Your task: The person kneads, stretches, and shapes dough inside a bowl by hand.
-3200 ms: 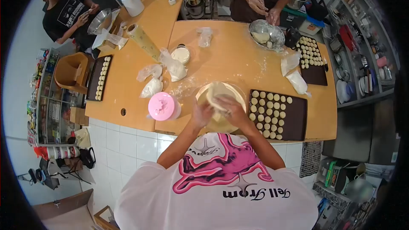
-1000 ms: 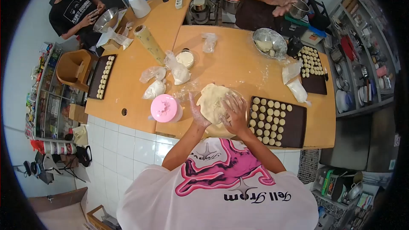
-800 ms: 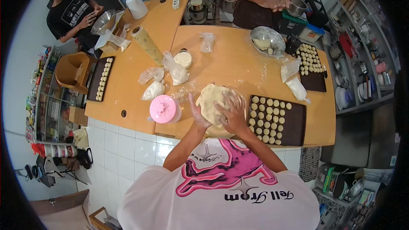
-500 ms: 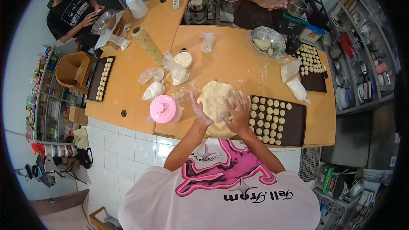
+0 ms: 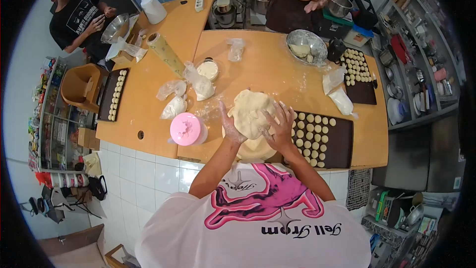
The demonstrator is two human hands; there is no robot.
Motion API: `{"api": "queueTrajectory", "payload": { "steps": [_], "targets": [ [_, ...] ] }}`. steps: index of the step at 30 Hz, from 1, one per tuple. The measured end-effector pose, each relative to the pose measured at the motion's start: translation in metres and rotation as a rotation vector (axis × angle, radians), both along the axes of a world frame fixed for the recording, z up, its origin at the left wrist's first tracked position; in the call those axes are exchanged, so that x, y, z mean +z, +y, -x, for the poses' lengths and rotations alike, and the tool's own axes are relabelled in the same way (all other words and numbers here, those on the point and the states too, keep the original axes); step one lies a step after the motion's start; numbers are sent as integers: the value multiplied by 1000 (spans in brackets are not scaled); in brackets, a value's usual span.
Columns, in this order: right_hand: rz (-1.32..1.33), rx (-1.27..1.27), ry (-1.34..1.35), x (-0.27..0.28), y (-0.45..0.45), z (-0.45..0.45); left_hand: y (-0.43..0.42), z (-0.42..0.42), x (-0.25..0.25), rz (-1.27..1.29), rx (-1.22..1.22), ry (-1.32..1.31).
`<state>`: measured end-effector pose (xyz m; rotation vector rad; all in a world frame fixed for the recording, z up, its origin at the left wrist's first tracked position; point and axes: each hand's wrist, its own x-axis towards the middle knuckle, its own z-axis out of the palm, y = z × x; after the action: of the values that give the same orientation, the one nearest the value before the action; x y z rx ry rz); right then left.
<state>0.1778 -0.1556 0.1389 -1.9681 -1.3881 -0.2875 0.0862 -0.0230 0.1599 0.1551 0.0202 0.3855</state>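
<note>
A large, flattened lump of pale dough (image 5: pixel 252 111) is held up between my two hands above a round cream-coloured bowl (image 5: pixel 258 155). My left hand (image 5: pixel 232 125) supports its left edge, with the thumb pointing up along the side. On the other side, my right hand (image 5: pixel 280 126) has its fingers spread over the dough's surface and right edge. Flour whitens both hands. The dough hides much of the bowl and what is in it. Close to my right hand lies a dark baking tray (image 5: pixel 339 144) with rows of small dough balls (image 5: pixel 316 137).
Left of me stands a pink-lidded container (image 5: pixel 189 129); flour bags (image 5: pixel 174 106) and a tall film roll (image 5: pixel 166 54) lie beyond. Across the table are a metal bowl (image 5: pixel 307 48) and another tray (image 5: pixel 361 94). One person (image 5: pixel 302 0) works opposite, another (image 5: pixel 82 17) at far left.
The whole view has shifted slightly left. Between my hands the dough has turned or tipped a little, and more of the bowl below shows. The person opposite has moved their hands.
</note>
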Motion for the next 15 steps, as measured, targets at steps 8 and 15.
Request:
{"api": "queueTrajectory", "payload": {
  "steps": [8, 15],
  "targets": [
    [68, 56, -18, 1, 2, 4, -1, -2, -7, 49, -69, -51],
    [-74, 25, 156, 3, 9, 5, 1, -2, 3, -24, -13, -57]
  ]
}}
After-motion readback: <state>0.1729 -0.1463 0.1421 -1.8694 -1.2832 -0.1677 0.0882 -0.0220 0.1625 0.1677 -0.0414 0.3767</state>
